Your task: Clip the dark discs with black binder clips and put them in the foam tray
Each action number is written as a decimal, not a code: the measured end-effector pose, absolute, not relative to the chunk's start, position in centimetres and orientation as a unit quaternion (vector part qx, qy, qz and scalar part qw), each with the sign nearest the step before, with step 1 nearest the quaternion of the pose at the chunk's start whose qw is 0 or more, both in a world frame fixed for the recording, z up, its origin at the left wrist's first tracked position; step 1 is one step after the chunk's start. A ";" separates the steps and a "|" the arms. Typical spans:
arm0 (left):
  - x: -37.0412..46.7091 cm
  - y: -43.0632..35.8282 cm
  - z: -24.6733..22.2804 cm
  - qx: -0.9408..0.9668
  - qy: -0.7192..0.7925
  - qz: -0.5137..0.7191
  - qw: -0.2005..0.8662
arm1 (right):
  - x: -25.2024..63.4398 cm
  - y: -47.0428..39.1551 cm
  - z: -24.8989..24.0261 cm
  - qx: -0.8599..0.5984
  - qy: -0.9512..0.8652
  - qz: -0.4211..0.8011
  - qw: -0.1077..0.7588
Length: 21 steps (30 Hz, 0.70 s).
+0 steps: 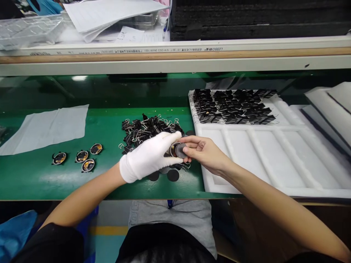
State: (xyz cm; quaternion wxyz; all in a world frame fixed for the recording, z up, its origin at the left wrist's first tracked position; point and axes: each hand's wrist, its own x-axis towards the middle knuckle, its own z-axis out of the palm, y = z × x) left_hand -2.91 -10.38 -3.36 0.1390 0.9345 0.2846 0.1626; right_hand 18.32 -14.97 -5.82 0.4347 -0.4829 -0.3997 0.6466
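My left hand [153, 153], in a white glove, grips a round watch case [173, 149] between thumb and fingers. My bare right hand [204, 151] pinches a dark grey disc [181, 150], which partly covers the face of that case. Behind and beneath the gloved hand lies a heap of black binder clips [145, 128] with silver wire handles. Dark round discs [173, 175] rest on the green table [115, 186] just below the hands. Several more watch cases [88, 165] lie apart on the table at the left.
On the right stands a white foam tray [216, 146] with slots; rows of black clips [233, 106] fill its far left part. White sheet [52, 128] lies far left. A shelf edge [109, 67] crosses behind, with papers above.
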 end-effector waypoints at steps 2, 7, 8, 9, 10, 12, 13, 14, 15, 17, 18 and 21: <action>-3.0 -10.8 -3.2 0.919 0.276 0.206 0.193 | 18.5 -15.1 -5.6 -0.478 -0.407 0.629 0.459; -2.4 -11.6 -3.3 0.847 0.310 0.299 0.311 | 19.4 -15.8 -4.7 -0.467 -0.422 0.618 0.472; -2.2 -11.7 -3.3 0.845 0.330 0.303 0.291 | 19.6 -15.9 -4.6 -0.462 -0.404 0.625 0.483; -1.9 -11.7 -3.4 0.858 0.344 0.288 0.250 | 19.9 -16.1 -4.4 -0.457 -0.380 0.633 0.496; -1.5 -11.8 -3.6 0.884 0.344 0.254 0.191 | 20.2 -16.3 -4.2 -0.454 -0.353 0.642 0.507; -0.6 -12.0 -4.2 0.941 0.296 0.152 0.060 | 20.7 -16.8 -4.1 -0.450 -0.305 0.660 0.519; -0.1 -12.2 -4.7 0.960 0.262 0.103 0.007 | 20.9 -17.0 -4.1 -0.451 -0.288 0.666 0.520; 0.5 -12.3 -5.2 0.969 0.237 0.064 -0.031 | 21.0 -17.3 -4.1 -0.454 -0.277 0.669 0.520; 1.1 -12.4 -5.8 0.973 0.221 0.038 -0.053 | 21.1 -17.5 -4.2 -0.457 -0.271 0.671 0.518; 2.0 -12.4 -6.6 0.975 0.214 0.009 -0.065 | 21.3 -18.1 -4.4 -0.464 -0.279 0.667 0.512; 2.3 -12.3 -6.9 0.974 0.215 0.010 -0.067 | 21.4 -18.4 -4.5 -0.468 -0.290 0.658 0.513; 2.3 -11.7 -6.6 0.960 0.240 0.107 -0.093 | 21.4 -19.4 -4.8 -0.484 -0.327 0.619 0.525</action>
